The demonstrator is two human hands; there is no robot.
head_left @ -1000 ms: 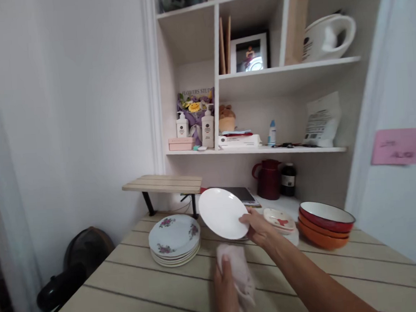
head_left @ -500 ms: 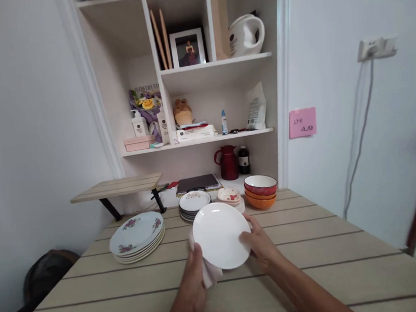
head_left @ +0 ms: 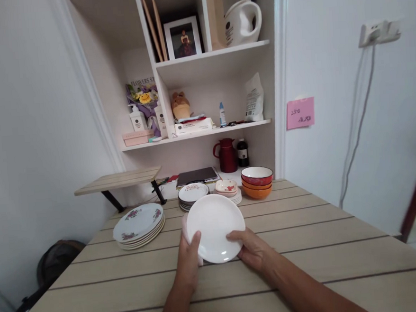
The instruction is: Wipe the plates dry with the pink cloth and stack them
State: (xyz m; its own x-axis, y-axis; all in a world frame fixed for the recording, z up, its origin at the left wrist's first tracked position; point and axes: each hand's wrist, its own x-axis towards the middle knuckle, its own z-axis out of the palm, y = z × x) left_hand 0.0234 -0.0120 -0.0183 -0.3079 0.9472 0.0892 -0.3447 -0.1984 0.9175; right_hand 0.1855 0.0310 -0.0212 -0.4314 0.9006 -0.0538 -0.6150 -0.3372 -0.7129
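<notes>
A plain white plate (head_left: 215,224) is held up over the wooden table, its face tilted toward me. My left hand (head_left: 189,252) grips its left edge, thumb on the rim, with a pale cloth (head_left: 184,224) between the fingers and the plate. Most of that cloth is hidden behind the plate. On the right edge, my right hand (head_left: 250,249) is closed with the thumb across the front and the fingers underneath. Beyond the plate stand a stack of dark-rimmed plates (head_left: 193,193) and some small dishes with a red pattern (head_left: 226,188).
Flower-patterned plates (head_left: 139,222) are stacked on the left of the table (head_left: 308,263). Red and orange bowls (head_left: 257,183) stand nested at the back right. A small raised wooden shelf (head_left: 117,180) is at the back left. Behind are a red jug (head_left: 226,155) and a laptop-like dark slab (head_left: 197,176).
The plate has turned in my hands and its face has tipped. The cloth's lower end, which hung below the plate, is now mostly out of sight. My view has shifted slightly.
</notes>
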